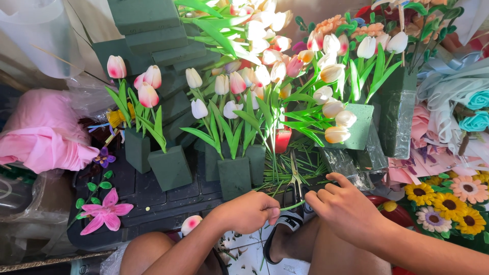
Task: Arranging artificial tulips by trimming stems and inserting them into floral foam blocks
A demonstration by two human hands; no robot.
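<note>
Scissors (296, 184) in the right hand (342, 208) bite a green stem (291, 206) pinched by the left hand (250, 211); many tulips (232, 81) already stand in foam blocks (234, 175), one loose bloom (191, 224) waits

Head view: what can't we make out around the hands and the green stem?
- Green stem: both ends hidden inside the left hand and right hand.
- Scissors: handles covered by the right hand's fingers.
- Tulip head: stem hidden behind the left forearm.
- Right forearm: cut off by the frame's lower right edge.
</note>
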